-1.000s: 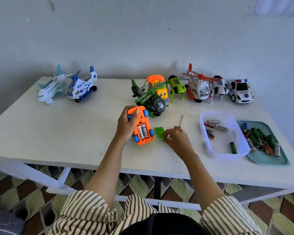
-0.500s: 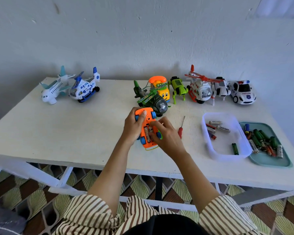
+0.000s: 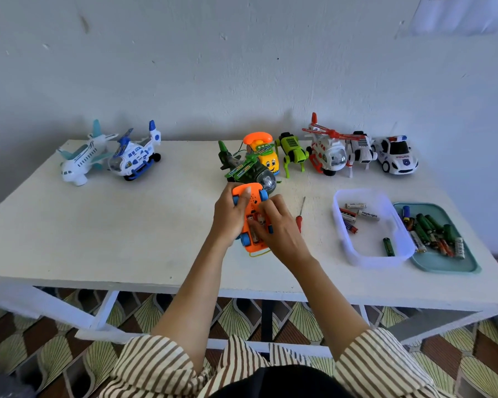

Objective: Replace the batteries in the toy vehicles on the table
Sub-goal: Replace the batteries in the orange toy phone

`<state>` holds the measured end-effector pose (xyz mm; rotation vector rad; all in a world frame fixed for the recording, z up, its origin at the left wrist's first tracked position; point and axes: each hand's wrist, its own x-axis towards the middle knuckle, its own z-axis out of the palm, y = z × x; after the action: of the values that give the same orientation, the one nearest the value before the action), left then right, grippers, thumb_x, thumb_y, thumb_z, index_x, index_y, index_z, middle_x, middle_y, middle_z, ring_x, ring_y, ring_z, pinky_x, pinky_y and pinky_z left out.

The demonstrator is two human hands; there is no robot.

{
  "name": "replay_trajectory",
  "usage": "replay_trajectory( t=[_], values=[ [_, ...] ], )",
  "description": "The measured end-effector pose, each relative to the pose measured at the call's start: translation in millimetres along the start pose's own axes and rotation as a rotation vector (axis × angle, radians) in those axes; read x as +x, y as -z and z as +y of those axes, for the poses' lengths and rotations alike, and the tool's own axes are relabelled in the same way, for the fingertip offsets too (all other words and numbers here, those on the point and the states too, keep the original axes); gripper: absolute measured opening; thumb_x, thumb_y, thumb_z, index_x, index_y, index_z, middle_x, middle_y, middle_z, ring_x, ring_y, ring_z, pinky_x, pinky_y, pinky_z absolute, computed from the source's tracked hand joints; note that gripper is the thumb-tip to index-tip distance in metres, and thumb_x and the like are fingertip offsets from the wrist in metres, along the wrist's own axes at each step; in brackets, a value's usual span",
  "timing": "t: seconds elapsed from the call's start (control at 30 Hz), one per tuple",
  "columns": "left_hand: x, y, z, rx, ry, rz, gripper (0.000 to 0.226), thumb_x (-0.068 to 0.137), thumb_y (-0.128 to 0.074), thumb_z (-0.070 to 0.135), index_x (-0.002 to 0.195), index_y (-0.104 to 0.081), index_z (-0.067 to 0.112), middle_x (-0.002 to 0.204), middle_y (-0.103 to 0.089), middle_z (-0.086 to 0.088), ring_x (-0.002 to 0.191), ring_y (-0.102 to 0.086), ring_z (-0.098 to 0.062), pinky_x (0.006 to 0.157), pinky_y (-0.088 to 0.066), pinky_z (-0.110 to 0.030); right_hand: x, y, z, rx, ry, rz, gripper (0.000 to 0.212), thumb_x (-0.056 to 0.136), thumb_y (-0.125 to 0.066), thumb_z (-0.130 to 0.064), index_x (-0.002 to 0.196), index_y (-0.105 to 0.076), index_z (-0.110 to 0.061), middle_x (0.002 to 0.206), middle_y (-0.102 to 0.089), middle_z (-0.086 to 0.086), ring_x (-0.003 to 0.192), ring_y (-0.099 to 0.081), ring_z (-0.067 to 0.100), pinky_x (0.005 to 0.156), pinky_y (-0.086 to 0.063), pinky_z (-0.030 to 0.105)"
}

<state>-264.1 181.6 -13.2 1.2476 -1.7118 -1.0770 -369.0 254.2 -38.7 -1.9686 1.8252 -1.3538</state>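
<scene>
Upturned orange toy car (image 3: 252, 201), at 6 o'clock of the green helicopter (image 3: 247, 172). The left hand (image 3: 229, 218) grips its 9 o'clock flank. The right hand (image 3: 279, 228) curls over the batteries (image 3: 254, 222); we cannot tell its grasp. We judge the car light, rigid and slippery: hold the flanks, not the wheels.

left: open table (image 3: 112, 225) from the plane (image 3: 79, 162) to the near edge | centre: green helicopter (image 3: 246, 170) just beyond orange car (image 3: 252, 196), blocks far approach | right: screwdriver (image 3: 300, 216), then tub (image 3: 371, 261) just beside tray (image 3: 443, 267) | far right: toy row (image 3: 325, 152) along wall
</scene>
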Motion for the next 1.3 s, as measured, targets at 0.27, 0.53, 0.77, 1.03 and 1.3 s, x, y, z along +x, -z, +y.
replay_trajectory(
  t=[0.27,0.53,0.77,1.03,1.3],
  values=[
    [1.0,-25.2,17.8,-0.034,-0.014,-0.099,0.037,0.098,-0.044,0.041,0.126,-0.048,0.017,0.114,-0.057,-0.002,0.103,-0.060,-0.021,0.086,-0.053,-0.035,-6.3,30.9,2.6,0.179,-0.225,0.227,0.021,0.079,-0.070,-0.002,0.094,-0.059,-0.010,0.081,-0.047,-0.013,0.065,-0.047,0.002,0.060,-0.039,0.011],
    [-3.7,-63.1,30.1,-0.108,-0.076,-0.173,0.015,0.098,-0.048,0.035,0.108,-0.049,0.023,0.101,-0.058,-0.001,0.091,-0.059,-0.017,0.073,-0.049,-0.029,-35.3,111.3,46.9,0.108,-0.517,0.773,0.002,0.083,-0.067,-0.002,0.083,-0.068,-0.003,0.092,-0.060,0.011,0.067,-0.057,-0.006,0.064,-0.043,0.007],
    [-5.1,-82.1,40.5,-0.120,-0.117,-0.206,0.017,0.098,-0.049,0.034,0.104,-0.050,0.018,0.091,-0.057,0.000,0.083,-0.058,-0.018,0.074,-0.050,-0.034,-97.5,167.2,87.4,-0.251,-0.928,0.759,0.028,0.096,-0.042,-0.009,0.098,-0.065,0.008,0.116,-0.051,0.020,0.087,-0.046,0.024,0.077,-0.033,0.022],
    [-11.4,-85.7,36.7,-0.122,-0.094,-0.224,0.014,0.098,-0.050,0.035,0.105,-0.051,0.022,0.099,-0.059,-0.003,0.090,-0.060,-0.021,0.082,-0.051,-0.041,-108.3,162.3,99.2,-0.202,-1.101,0.531,0.026,0.096,-0.044,-0.008,0.111,-0.059,0.007,0.130,-0.048,0.013,0.096,-0.054,0.024,0.087,-0.042,0.029],
    [-12.6,-78.7,37.2,-0.114,-0.078,-0.217,0.020,0.098,-0.049,0.038,0.110,-0.052,0.022,0.096,-0.060,0.000,0.090,-0.061,-0.019,0.081,-0.053,-0.039,-74.3,152.1,70.5,-0.364,-0.420,0.494,0.014,0.081,-0.064,0.004,0.093,-0.071,0.000,0.096,-0.064,0.012,0.094,-0.056,0.031,0.076,-0.036,0.023]
  ],
)
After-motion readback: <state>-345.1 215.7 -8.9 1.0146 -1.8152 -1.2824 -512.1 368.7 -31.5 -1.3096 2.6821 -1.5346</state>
